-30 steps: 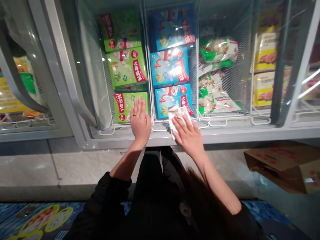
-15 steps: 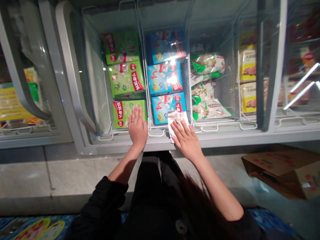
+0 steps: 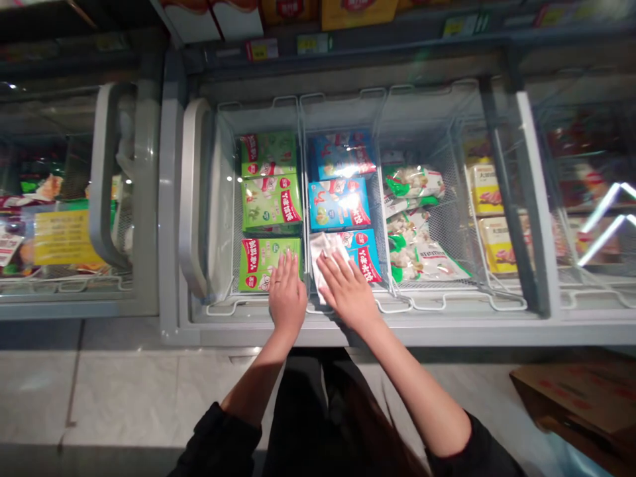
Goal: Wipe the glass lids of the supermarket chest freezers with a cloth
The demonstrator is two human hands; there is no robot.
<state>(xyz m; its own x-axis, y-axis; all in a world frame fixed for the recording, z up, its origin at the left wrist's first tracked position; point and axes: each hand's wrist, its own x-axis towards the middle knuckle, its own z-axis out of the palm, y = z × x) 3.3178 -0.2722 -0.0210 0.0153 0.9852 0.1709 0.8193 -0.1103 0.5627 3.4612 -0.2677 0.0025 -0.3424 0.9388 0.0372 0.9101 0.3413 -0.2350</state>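
Observation:
My left hand (image 3: 287,294) lies flat with its fingers stretched out on the glass lid of a chest freezer (image 3: 348,331), above a green food box (image 3: 261,262). My right hand (image 3: 346,289) presses flat on a white cloth (image 3: 322,256) on the same glass, over a blue food box (image 3: 365,253). More green boxes (image 3: 271,200) and blue boxes (image 3: 338,202) lie in wire baskets under the glass.
Bags of frozen food (image 3: 415,218) and yellow boxes (image 3: 489,192) fill baskets to the right. A grey lid handle (image 3: 191,199) stands at the left. A second freezer (image 3: 64,232) is further left. A cardboard box (image 3: 586,404) lies on the tiled floor at lower right.
My right hand and the cloth have slid left along the glass towards my left hand. The camera has tilted up, and the back of the freezer and a shelf above now show.

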